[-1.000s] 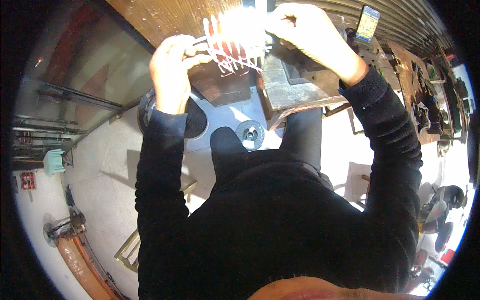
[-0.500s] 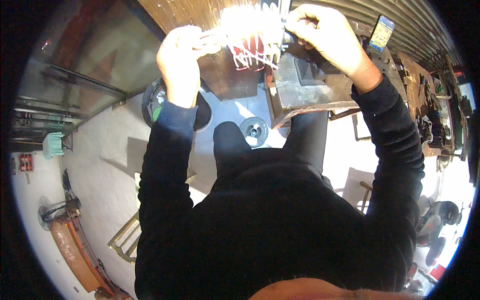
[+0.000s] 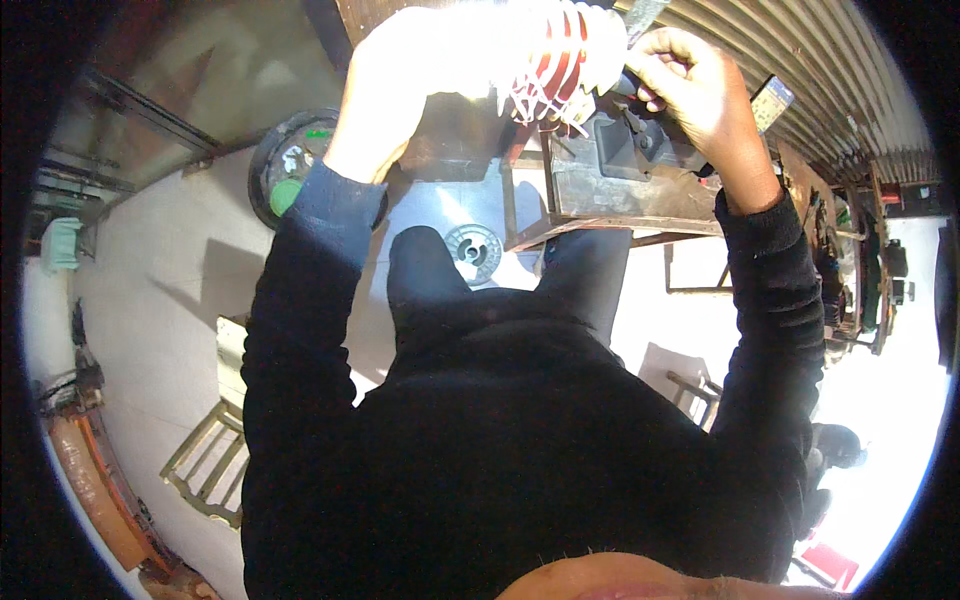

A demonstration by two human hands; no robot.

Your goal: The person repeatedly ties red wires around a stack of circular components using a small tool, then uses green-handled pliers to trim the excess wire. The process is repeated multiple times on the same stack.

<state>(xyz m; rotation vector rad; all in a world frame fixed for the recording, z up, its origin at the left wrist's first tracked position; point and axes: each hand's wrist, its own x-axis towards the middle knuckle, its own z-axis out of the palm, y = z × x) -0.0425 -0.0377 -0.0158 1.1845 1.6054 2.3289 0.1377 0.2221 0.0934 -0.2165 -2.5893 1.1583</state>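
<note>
A workpiece with red bands point(image 3: 562, 62), perhaps wire windings, and white strips with loose ends hanging below is at the top centre. Strong light washes out its left part. My left hand point(image 3: 388, 95) reaches up at its left side, and glare swallows the fingers. At its right end my right hand point(image 3: 695, 85) has thumb and fingers curled together beside a dark piece point(image 3: 626, 84). What the right fingers pinch, if anything, is hidden. A flat pale blade-like piece point(image 3: 645, 16) juts up just above that hand.
A metal-topped bench point(image 3: 590, 195) with a grey tray point(image 3: 620, 148) stands ahead on the right. A phone point(image 3: 773, 103) leans behind my right wrist. A black tub point(image 3: 272, 175) is at left, a spool point(image 3: 473, 254) between my knees, and a slatted chair point(image 3: 207, 465) at lower left.
The view has shifted. In it the workpiece and both hands sit farther right. My left hand has come closer to the workpiece; the right stays at its right end.
</note>
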